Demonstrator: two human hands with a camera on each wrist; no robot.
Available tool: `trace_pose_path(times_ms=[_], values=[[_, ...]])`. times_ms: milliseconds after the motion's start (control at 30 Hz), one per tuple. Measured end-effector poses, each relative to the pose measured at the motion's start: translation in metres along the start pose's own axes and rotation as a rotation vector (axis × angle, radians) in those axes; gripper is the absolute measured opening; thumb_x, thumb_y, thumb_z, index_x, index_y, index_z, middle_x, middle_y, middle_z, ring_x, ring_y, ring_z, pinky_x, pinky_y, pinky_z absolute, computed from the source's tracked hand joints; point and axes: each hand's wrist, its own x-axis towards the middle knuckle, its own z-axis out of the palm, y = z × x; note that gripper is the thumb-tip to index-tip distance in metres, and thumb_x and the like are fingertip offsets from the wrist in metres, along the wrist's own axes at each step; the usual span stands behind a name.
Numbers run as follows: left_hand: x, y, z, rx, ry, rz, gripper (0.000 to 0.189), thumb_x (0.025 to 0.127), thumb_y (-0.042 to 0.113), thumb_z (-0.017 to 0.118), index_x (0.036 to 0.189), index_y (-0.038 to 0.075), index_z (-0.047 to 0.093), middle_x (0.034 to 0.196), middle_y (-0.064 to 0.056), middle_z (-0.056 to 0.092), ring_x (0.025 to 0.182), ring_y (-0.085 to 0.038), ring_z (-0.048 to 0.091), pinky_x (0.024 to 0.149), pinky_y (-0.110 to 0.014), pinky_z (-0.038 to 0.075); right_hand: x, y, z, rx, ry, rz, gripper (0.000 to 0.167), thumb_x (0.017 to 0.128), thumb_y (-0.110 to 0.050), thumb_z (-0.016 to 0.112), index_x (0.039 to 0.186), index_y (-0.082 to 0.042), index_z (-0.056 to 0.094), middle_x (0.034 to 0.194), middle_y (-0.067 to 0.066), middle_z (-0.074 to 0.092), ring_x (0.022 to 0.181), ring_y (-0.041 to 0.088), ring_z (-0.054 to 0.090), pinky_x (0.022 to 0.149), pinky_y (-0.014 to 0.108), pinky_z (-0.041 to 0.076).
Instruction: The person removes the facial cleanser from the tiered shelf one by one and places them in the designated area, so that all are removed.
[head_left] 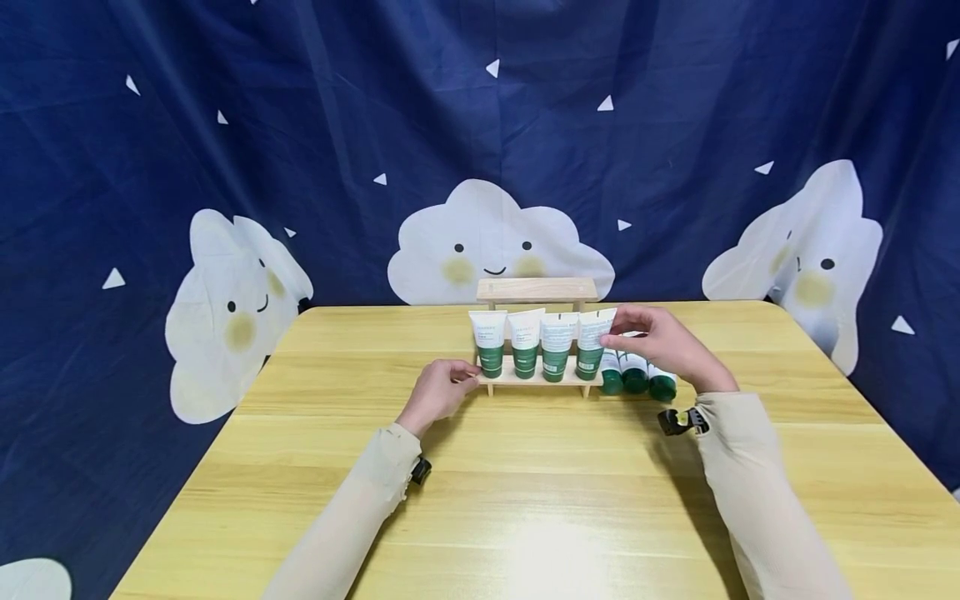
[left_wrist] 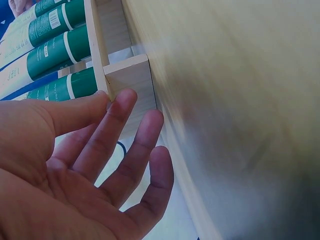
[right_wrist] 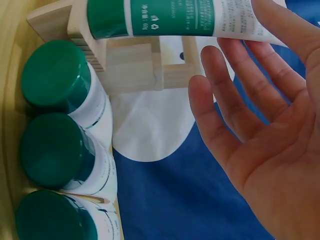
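Note:
A small light-wood display rack (head_left: 536, 290) stands on the table, with several white squeeze tubes (head_left: 557, 337) with green caps set cap-down along its front shelf. My left hand (head_left: 438, 390) is at the rack's left end; in the left wrist view its thumb and index finger pinch the shelf corner (left_wrist: 101, 65), the other fingers spread. With my right hand (head_left: 663, 343) I hold the upper white part of the rightmost tube (right_wrist: 172, 17), thumb on its front and fingers behind. That tube's cap is at the shelf's right end and it leans slightly right.
Three more green-capped tubes (head_left: 635, 381) lie side by side on the table just right of the rack, below my right hand, caps toward me. Behind the wooden table (head_left: 555, 483) hangs a dark blue curtain (head_left: 337, 125) with cloud prints.

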Motion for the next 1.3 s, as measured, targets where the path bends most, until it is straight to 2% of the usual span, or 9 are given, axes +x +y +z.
trace_pose_path(times_ms=[267, 400, 533, 767, 1067, 1300], values=[[0.000, 0.000, 0.001, 0.000, -0.008, -0.017, 0.013, 0.095, 0.014, 0.072, 0.106, 0.014, 0.079, 0.102, -0.002, 0.076, 0.092, -0.019, 0.067, 0.080, -0.035, 0.049, 0.000, -0.001, 0.004, -0.014, -0.005, -0.018, 0.024, 0.096, -0.024, 0.073, 0.095, -0.004, 0.060, 0.110, 0.013, 0.069, 0.106, 0.029, 0.068, 0.083, 0.026, 0.054], [0.001, -0.001, 0.001, 0.004, -0.006, -0.009, 0.013, 0.095, 0.014, 0.072, 0.105, 0.015, 0.079, 0.102, -0.001, 0.077, 0.091, -0.018, 0.067, 0.081, -0.035, 0.050, -0.001, -0.004, 0.004, -0.028, -0.010, 0.005, 0.027, 0.098, -0.027, 0.072, 0.106, -0.003, 0.062, 0.116, 0.016, 0.069, 0.110, 0.031, 0.068, 0.088, 0.035, 0.056], [0.000, -0.001, 0.000, 0.018, -0.001, 0.007, 0.012, 0.094, 0.014, 0.072, 0.105, 0.015, 0.080, 0.099, -0.001, 0.077, 0.089, -0.017, 0.068, 0.081, -0.036, 0.051, -0.002, -0.004, 0.001, -0.036, -0.011, 0.018, 0.034, 0.099, -0.031, 0.070, 0.116, -0.004, 0.063, 0.119, 0.016, 0.069, 0.112, 0.032, 0.067, 0.089, 0.039, 0.056], [0.001, -0.002, 0.001, 0.003, -0.007, -0.008, 0.012, 0.094, 0.015, 0.073, 0.105, 0.014, 0.079, 0.099, -0.002, 0.076, 0.088, -0.017, 0.067, 0.078, -0.034, 0.050, -0.005, -0.002, -0.008, -0.058, 0.025, 0.041, 0.036, 0.097, -0.039, 0.070, 0.103, -0.006, 0.057, 0.114, 0.013, 0.068, 0.109, 0.029, 0.069, 0.090, 0.042, 0.056], [0.001, 0.000, 0.001, -0.003, -0.007, -0.014, 0.012, 0.095, 0.014, 0.072, 0.105, 0.014, 0.080, 0.100, -0.002, 0.076, 0.090, -0.017, 0.066, 0.078, -0.033, 0.049, -0.016, 0.001, -0.029, -0.051, 0.115, 0.024, 0.033, 0.099, -0.034, 0.069, 0.098, -0.003, 0.059, 0.095, 0.007, 0.070, 0.084, 0.014, 0.068, 0.075, 0.025, 0.052], [0.000, 0.000, 0.000, -0.002, -0.008, -0.016, 0.013, 0.094, 0.014, 0.073, 0.105, 0.014, 0.079, 0.099, -0.002, 0.077, 0.088, -0.017, 0.067, 0.077, -0.034, 0.049, -0.027, 0.008, -0.049, -0.037, 0.160, 0.073, 0.036, 0.101, -0.036, 0.066, 0.110, -0.002, 0.059, 0.100, 0.003, 0.070, 0.086, 0.006, 0.069, 0.079, 0.019, 0.050]])
